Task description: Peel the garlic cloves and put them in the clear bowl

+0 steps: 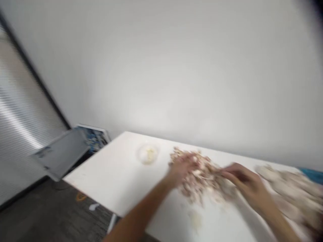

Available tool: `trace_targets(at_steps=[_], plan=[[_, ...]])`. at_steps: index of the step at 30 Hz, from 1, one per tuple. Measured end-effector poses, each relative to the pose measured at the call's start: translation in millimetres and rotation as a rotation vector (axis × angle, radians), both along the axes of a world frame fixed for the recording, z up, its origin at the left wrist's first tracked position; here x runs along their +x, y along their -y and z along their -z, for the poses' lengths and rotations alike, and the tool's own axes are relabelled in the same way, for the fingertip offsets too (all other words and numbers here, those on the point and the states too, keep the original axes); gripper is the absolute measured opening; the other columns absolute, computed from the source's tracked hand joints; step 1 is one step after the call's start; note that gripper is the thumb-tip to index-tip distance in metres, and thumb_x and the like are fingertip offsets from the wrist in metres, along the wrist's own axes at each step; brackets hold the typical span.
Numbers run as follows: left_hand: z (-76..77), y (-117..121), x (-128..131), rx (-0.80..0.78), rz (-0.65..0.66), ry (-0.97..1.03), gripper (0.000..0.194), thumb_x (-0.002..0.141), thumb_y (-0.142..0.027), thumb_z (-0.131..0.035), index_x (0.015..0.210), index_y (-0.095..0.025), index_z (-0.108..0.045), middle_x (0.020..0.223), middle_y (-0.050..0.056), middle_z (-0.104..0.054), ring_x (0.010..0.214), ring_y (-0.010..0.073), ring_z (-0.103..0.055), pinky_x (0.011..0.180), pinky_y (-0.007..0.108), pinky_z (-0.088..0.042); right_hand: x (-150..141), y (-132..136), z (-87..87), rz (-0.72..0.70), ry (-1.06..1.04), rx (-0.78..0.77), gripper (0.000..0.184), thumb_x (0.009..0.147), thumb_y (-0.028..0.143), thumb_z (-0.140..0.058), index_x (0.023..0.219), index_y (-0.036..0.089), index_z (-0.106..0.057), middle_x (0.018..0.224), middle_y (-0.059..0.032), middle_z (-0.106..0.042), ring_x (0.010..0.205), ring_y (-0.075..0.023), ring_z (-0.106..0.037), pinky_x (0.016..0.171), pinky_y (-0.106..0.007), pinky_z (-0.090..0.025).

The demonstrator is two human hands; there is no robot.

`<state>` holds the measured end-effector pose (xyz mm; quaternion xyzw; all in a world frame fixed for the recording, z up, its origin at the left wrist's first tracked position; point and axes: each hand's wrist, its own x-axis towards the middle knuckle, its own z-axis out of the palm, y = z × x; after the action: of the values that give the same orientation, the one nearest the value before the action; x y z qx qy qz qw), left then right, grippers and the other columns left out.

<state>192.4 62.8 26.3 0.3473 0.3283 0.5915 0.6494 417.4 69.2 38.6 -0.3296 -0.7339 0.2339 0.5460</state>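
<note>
Left hand (180,169): fingers spread into the pile, blurred; grip unclear.
Right hand (243,178): fingers curled at the pile's right edge; can't tell if closed.
Pile: shredded pale-brown scraps (207,178), centre-right on the white desk (101,178).
Rest: pale heap (290,191) at right edge; clear dish (147,154) holding pale bits, upper centre.

Bright, flat light; heavy motion blur

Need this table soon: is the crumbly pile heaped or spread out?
Spread out: pale brown crumbs lie in a loose patch across the white table, by the left hand and right hand.
</note>
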Motion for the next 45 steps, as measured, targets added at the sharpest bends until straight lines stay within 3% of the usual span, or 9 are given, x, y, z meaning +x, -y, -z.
trace_targets(at_steps=[3, 6, 9, 13, 18, 23, 27, 31, 45], plan=[[-2.8, -6, -8, 0.028, -0.042, -0.098, 0.047, 0.073, -0.039, -0.089, 0.111, -0.016, -0.074, 0.094, 0.007, -0.074, 0.089, 0.0195, -0.071, 0.090, 0.034, -0.054, -8, 0, -5.5, -0.204, 0.202, -0.289, 0.027, 0.093, 0.047, -0.069, 0.090, 0.021, -0.074, 0.081, -0.0045, -0.076, 0.068, -0.0181, -0.069, 0.056, -0.026, -0.051], [-3.0, -6, -7, 0.073, -0.091, -0.242, 0.043, 0.070, -0.029, -0.091, 0.107, -0.018, -0.074, 0.100, 0.008, -0.076, 0.095, 0.0214, -0.072, 0.088, 0.032, -0.055, -10, 1, -3.8, -0.234, 0.215, -0.399, 0.023, 0.097, 0.043, -0.065, 0.093, 0.021, -0.071, 0.080, -0.0022, -0.074, 0.064, -0.0145, -0.063, 0.054, -0.024, -0.046], [-5.3, 0, -2, 0.122, -0.116, -0.370, 0.031, 0.068, -0.026, -0.091, 0.093, -0.016, -0.077, 0.098, 0.010, -0.078, 0.098, 0.0236, -0.072, 0.087, 0.031, -0.056, -13, 3, -1.3, -0.163, 0.045, -0.333, 0.018, 0.095, 0.039, -0.068, 0.096, 0.020, -0.071, 0.087, -0.0046, -0.075, 0.067, -0.0153, -0.064, 0.054, -0.025, -0.047], [-9.1, 7, 4, 0.161, -0.071, -0.465, 0.019, 0.073, -0.026, -0.087, 0.089, -0.017, -0.082, 0.090, 0.010, -0.080, 0.085, 0.0256, -0.074, 0.078, 0.033, -0.058, -21, 3, 3.7, -0.076, -0.163, -0.107, 0.007, 0.094, 0.027, -0.070, 0.100, 0.022, -0.073, 0.095, -0.0069, -0.074, 0.084, -0.0201, -0.071, 0.063, -0.028, -0.055], [-10.8, 10, 7, 0.257, -0.116, -0.542, 0.015, 0.078, -0.025, -0.082, 0.092, -0.025, -0.085, 0.091, 0.007, -0.078, 0.088, 0.0226, -0.071, 0.077, 0.028, -0.055, -35, 8, 9.8, -0.060, -0.177, 0.035, 0.014, 0.094, 0.016, -0.069, 0.102, 0.025, -0.074, 0.099, -0.0067, -0.074, 0.093, -0.0217, -0.072, 0.076, -0.035, -0.060], [-10.4, 14, 9, 0.275, -0.192, -0.563, 0.022, 0.074, -0.028, -0.087, 0.095, -0.023, -0.084, 0.079, 0.005, -0.077, 0.073, 0.0198, -0.070, 0.069, 0.027, -0.056, -44, 16, 8.1, -0.006, -0.244, 0.029, 0.016, 0.094, 0.013, -0.068, 0.102, 0.025, -0.072, 0.100, -0.0064, -0.074, 0.096, -0.0215, -0.073, 0.078, -0.035, -0.061], [-10.1, 17, 12, 0.205, -0.243, -0.471, 0.026, 0.062, -0.026, -0.094, 0.081, -0.018, -0.077, 0.070, 0.003, -0.075, 0.067, 0.0202, -0.072, 0.066, 0.028, -0.059, -49, 20, 4.7, 0.010, -0.311, 0.043, 0.014, 0.094, 0.013, -0.068, 0.100, 0.025, -0.071, 0.098, -0.0054, -0.074, 0.096, -0.0214, -0.075, 0.078, -0.035, -0.063], [-9.6, 18, 12, 0.212, -0.296, -0.465, 0.028, 0.060, -0.027, -0.095, 0.076, -0.017, -0.076, 0.069, 0.003, -0.073, 0.063, 0.0180, -0.071, 0.061, 0.025, -0.059, -52, 22, 3.0, 0.054, -0.335, 0.067, 0.011, 0.094, 0.015, -0.069, 0.099, 0.024, -0.071, 0.095, -0.0053, -0.074, 0.092, -0.0215, -0.076, 0.075, -0.034, -0.065], [-5.4, 17, 11, 0.268, -0.303, -0.471, 0.026, 0.063, -0.029, -0.094, 0.075, -0.016, -0.076, 0.076, 0.005, -0.075, 0.071, 0.0197, -0.072, 0.066, 0.027, -0.062, -53, 23, 0.3, 0.049, -0.420, -0.075, 0.004, 0.094, 0.021, -0.069, 0.095, 0.025, -0.070, 0.089, -0.0021, -0.070, 0.079, -0.0184, -0.076, 0.068, -0.031, -0.066]])
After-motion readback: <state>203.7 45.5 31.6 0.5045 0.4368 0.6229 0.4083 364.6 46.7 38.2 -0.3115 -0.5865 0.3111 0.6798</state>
